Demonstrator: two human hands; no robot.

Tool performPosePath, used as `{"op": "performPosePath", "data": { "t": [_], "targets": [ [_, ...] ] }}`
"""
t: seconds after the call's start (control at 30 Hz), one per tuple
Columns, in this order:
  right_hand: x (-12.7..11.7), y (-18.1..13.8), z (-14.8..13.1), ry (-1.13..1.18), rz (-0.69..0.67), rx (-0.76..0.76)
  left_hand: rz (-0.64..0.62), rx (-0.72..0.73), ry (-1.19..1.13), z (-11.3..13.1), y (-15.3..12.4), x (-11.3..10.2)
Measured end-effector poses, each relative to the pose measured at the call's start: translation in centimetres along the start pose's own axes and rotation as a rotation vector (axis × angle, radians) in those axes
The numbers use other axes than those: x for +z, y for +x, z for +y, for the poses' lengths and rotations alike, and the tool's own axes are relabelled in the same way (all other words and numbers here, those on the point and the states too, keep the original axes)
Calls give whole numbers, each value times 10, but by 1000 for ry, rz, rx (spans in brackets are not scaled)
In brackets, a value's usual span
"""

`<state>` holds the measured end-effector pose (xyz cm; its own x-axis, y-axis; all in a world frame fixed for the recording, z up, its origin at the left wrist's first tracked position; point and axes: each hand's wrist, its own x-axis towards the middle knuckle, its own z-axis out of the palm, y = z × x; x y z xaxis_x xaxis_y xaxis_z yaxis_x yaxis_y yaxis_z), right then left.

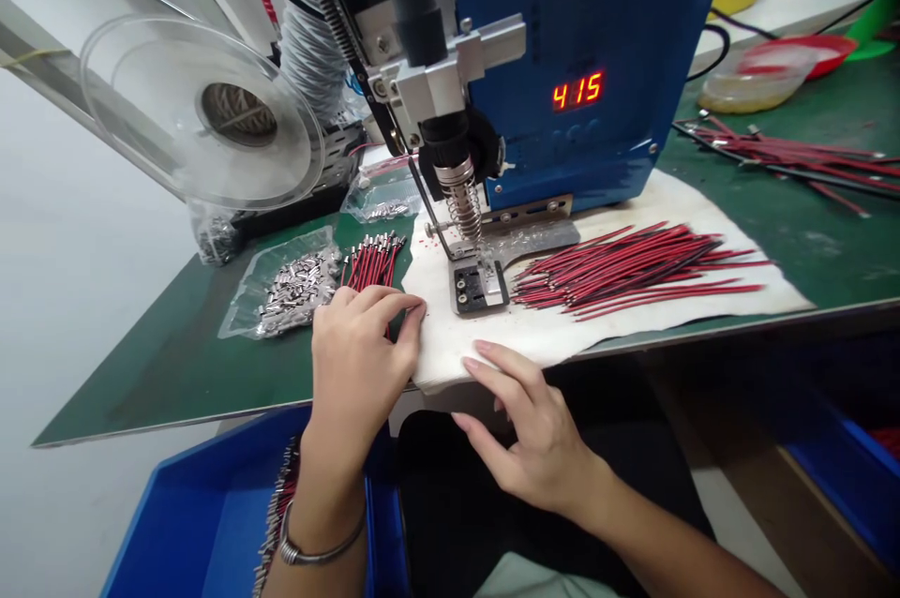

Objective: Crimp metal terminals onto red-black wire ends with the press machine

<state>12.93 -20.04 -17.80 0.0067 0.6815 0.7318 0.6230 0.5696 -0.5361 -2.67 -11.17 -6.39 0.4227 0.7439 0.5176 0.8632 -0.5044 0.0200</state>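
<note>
My left hand point(366, 345) is closed in a pinch over the white cloth's left edge. What its fingertips hold, if anything, is too small to make out. Just behind it lie red and black wires point(372, 261) with metal ends, partly hidden by that hand. My right hand point(531, 420) is open at the front edge of the white cloth point(450, 359), fingers apart and nothing in them. Between and beyond both hands stands the machine's small black metal fixture point(478, 287), under a spring-loaded press head point(460, 190). Right of the fixture, a bundle of red and black wires point(633, 265) lies on the cloth.
A plastic bag of small metal parts point(299, 289) lies at left. The blue machine point(591, 36) shows 415 in red digits. A clear reel point(169, 111) stands at back left. More wires point(794, 153) lie at right. A blue bin point(189, 523) sits below the green table point(169, 364).
</note>
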Motion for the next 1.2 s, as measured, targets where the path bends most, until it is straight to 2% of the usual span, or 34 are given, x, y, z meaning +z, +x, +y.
{"op": "performPosePath", "data": {
  "t": [0.5,0.73,0.97,1.2],
  "targets": [
    [1,-1,-1,11,12,10,-68,-41,-41,-1,-3,-6],
    [3,-1,-1,25,25,6,57,-55,-284,18,-11,-5],
    [4,-1,-1,32,34,1,-7,-140,-627,31,-12,-4],
    [3,-1,-1,28,33,1,44,-213,-807,37,-17,5]
  ]
}}
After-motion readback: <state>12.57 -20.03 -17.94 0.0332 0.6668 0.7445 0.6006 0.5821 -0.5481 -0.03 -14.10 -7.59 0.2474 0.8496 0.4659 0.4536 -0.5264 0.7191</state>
